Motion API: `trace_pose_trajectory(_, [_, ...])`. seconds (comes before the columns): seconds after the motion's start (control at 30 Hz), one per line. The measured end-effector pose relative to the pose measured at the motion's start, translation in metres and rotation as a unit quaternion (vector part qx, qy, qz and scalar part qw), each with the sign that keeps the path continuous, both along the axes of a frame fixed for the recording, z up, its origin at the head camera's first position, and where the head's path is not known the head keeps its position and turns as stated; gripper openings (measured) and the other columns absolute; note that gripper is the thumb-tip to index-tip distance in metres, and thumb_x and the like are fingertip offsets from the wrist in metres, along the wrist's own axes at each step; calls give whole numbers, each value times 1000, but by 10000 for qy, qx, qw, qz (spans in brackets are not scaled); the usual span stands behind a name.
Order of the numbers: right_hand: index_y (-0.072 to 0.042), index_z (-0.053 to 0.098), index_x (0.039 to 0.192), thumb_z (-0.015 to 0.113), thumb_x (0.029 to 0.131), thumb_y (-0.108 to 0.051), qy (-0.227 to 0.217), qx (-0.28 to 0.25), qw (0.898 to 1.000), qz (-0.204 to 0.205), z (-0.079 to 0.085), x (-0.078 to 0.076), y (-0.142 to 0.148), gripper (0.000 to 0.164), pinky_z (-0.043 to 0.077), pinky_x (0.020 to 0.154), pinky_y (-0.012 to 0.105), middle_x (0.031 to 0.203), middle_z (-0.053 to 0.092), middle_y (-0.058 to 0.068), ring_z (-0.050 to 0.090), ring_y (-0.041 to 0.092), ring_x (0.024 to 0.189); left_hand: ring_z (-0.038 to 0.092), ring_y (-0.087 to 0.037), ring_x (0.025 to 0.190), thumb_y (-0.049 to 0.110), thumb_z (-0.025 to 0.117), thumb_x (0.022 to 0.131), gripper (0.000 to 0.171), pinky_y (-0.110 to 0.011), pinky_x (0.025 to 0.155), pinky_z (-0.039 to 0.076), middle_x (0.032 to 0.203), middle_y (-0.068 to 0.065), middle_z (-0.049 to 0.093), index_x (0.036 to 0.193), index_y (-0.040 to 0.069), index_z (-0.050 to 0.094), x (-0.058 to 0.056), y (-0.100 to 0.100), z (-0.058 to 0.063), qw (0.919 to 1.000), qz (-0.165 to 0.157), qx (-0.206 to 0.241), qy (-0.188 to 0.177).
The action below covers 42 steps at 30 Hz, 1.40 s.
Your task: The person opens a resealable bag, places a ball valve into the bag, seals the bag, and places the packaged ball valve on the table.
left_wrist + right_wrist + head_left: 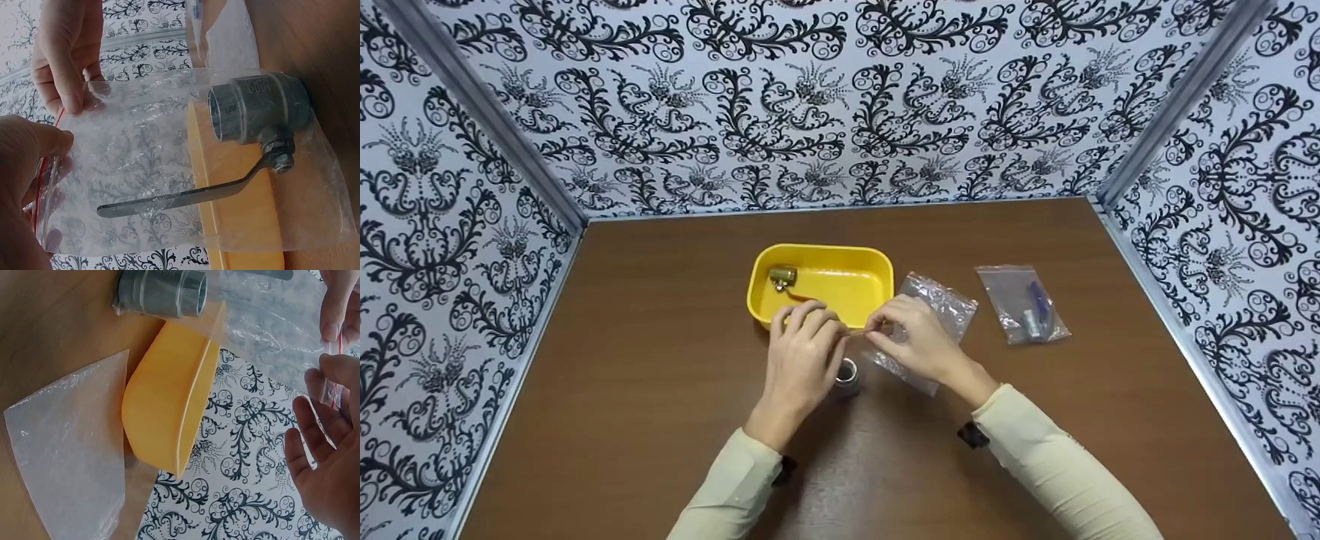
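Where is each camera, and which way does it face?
Head: on the head, facing forward and down at the yellow tray; left hand, right hand, sleeves show.
Left wrist: on that wrist, facing the clear bag and valve; both hands show.
Right wrist: on that wrist, facing the same bag; both hands show.
Both wrist views share valve and tray.

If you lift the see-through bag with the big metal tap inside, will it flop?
The clear bag will probably flop, since its thin film looks wrinkled. The metal valve inside looks chunky, so it's probably heavy and may pull the bottom down. Its round shape might let it roll, but the long handle could stop that.
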State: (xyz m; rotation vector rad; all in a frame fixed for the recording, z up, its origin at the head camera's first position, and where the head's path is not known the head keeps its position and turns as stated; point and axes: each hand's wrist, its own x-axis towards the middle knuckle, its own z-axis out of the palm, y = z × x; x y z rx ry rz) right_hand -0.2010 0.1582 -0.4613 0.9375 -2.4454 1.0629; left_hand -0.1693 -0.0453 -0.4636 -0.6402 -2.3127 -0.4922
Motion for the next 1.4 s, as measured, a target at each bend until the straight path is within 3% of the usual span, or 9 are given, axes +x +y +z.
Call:
trace_pose_trajectory(0.33, [-13, 71, 87, 74, 86, -23, -64, 26, 9999, -125, 1, 1, -1, 10, 43, 81, 35, 83, 70, -4, 60, 14, 85, 59, -21, 110, 24, 70, 86, 9, -43, 102, 35, 94, 2, 68, 85, 15, 68, -1, -2, 1, 10000, 17, 6, 77])
trace_pose_trajectory(0.67, [-14, 70, 85, 75, 85, -17, -179, 56, 9998, -66, 2, 0, 6, 6, 46, 85, 35, 81, 69, -5, 59, 12, 84, 58, -21, 110, 24, 70, 86, 9, -43, 102, 35, 95, 2, 68, 85, 15, 68, 1, -2, 3, 10000, 74, -15, 4])
trace_pose_trajectory(1.03, [-16, 73, 83, 77, 83, -20, 242, -17, 9997, -33, 0, -2, 6, 5, 46, 82, 35, 79, 71, -7, 61, 12, 84, 58, -21, 112, 25, 68, 87, 8, -43, 102, 34, 96, 3, 67, 86, 17, 67, 1, -2, 1, 9999, 87, -52, -26])
trace_pose_trajectory(1.4, [-12, 71, 84, 78, 81, -17, 153, -58, 9999, 27, -4, -4, 16, 9, 49, 83, 36, 81, 70, -3, 62, 14, 83, 58, -21, 111, 25, 68, 86, 9, -43, 102, 34, 95, 3, 67, 84, 16, 67, 3, -2, 0, 10000, 63, 45, -48])
